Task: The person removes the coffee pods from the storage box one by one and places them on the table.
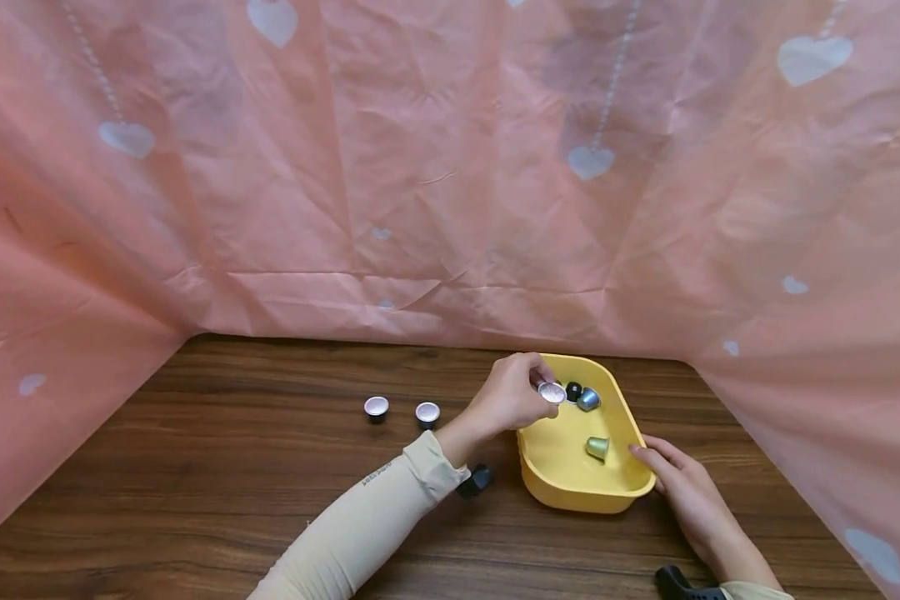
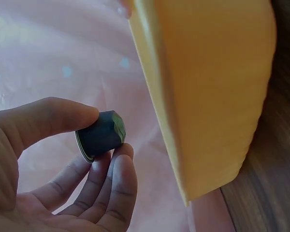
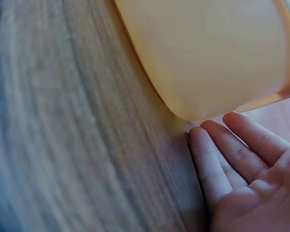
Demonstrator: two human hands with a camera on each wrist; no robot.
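Observation:
My left hand [image 1: 512, 392] pinches a dark coffee capsule [image 2: 100, 136] between thumb and fingertips, over the left side of a yellow bin [image 1: 558, 497]. Its silvery lid faces up toward the head camera. Inside the bin lie a green capsule [image 1: 597, 448], a blue capsule [image 1: 588, 399] and a black capsule [image 1: 573, 391]. At the bin's right wall is my right hand [image 1: 686, 487], thumb over the rim and fingers along the outside. The right wrist view shows these fingers [image 3: 241, 152] nearly straight against the wall.
Two capsules stand lid up on the wooden table to the left, a left capsule [image 1: 377, 408] and a right capsule [image 1: 427, 414]. A black object [image 1: 475, 482] lies partly behind the left sleeve. Pink cloth [image 1: 435, 208] with hearts encloses the back and sides.

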